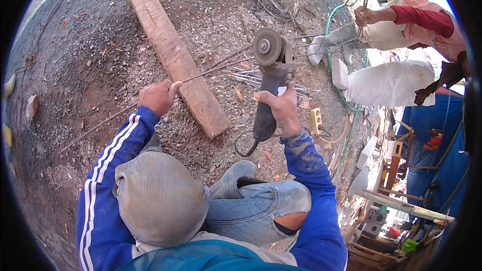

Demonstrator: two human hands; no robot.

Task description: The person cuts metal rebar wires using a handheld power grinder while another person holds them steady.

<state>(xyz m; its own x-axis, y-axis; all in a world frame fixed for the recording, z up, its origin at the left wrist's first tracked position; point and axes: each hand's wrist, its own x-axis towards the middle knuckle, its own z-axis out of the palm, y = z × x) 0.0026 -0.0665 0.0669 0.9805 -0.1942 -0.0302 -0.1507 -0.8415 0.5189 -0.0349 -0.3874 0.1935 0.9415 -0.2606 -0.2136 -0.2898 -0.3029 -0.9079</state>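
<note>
My left hand (158,97) is closed around a thin metal rod (100,126), beside the plank's left edge. The rod crosses over a thick wooden plank (173,52) lying slantwise on the gravel. In my right hand (282,108) is an angle grinder (271,81), held upright by its dark body with the thumb across it. Its round cutting disc (266,46) is at the top, to the right of the plank and apart from it. The grinder's cord (246,153) curls below the handle.
Cut rods (251,76) lie beyond the grinder. A yellow power strip (316,120) sits right of my right hand, near a green hose (329,25). At the right, a co-worker's hand (369,17) holds thin rods, near a white block (340,74). Wire (281,10) lies at the far side.
</note>
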